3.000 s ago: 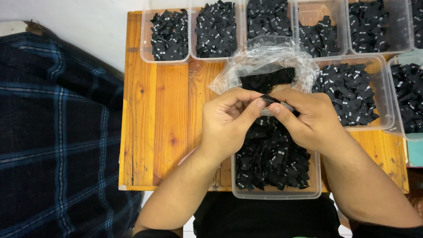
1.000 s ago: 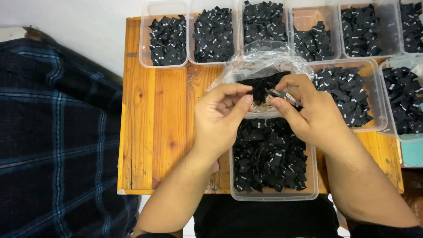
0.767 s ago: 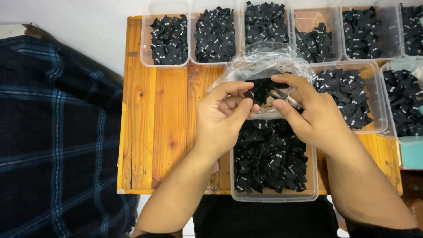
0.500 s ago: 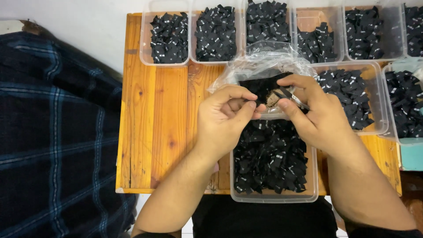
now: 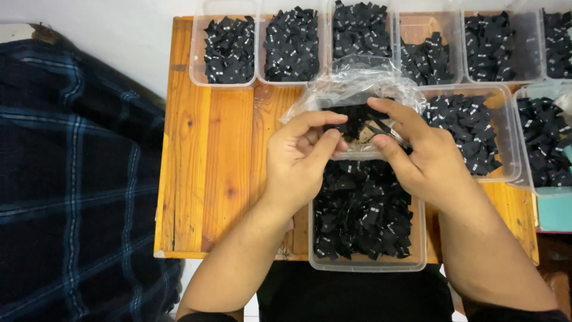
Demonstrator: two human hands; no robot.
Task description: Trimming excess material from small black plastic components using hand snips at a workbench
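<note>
Wooden slat table (image 5: 208, 155), head view, w/ a dark plaid cloth (image 5: 71, 179) at its left. Left hand (image 5: 301, 158) and right hand (image 5: 417, 158) meet over a clear plastic bag (image 5: 351, 83) holding a small bunch of black fabric labels (image 5: 353, 119); bag sits just beyond the near tub (image 5: 366, 262). Left fingers are pinched at the bunch's left edge; right fingers are closed on small scissors (image 5: 387, 128), blades at the labels. Judged step: cutting/separating labels at the bag; next move likely calls for steady tension on the strip and keeping blade tips clear of the plastic. Containers: near tub approx. full of loose black labels; back row of clear tubs (image 5: 292, 45) each hold black labels, one part-filled (image 5: 426, 45); two more tubs at right (image 5: 471, 134), also w/ labels.
</note>
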